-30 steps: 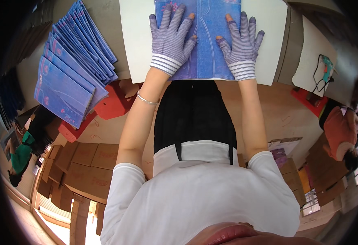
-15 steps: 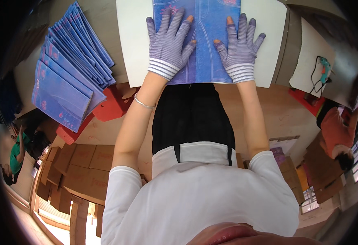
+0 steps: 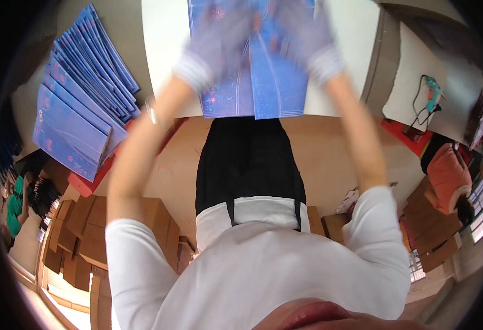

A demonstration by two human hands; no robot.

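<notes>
A blue panel printed like denim, with pink flower motifs, lies on a white board on the table before me. A lengthwise line divides it, and its right half reaches slightly lower at the near edge. My left hand, in a purple striped glove, is over the left half. Over the right half is my gloved right hand, near the far end. Motion smears both hands, so their fingers and any contact are unclear. To the left, several matching blue folded pieces lie fanned out in an overlapping row.
A teal hand tool with a black cord lies on a white sheet at right. Red stools stand under the table's sides. Cardboard boxes are stacked behind me. One person in green and another in orange are nearby.
My hands, earlier lying flat with fingers spread on the panel, have moved farther away and turned inward, now blurred. My elbows have swung outward. The panel's near edge now shows a small step.
</notes>
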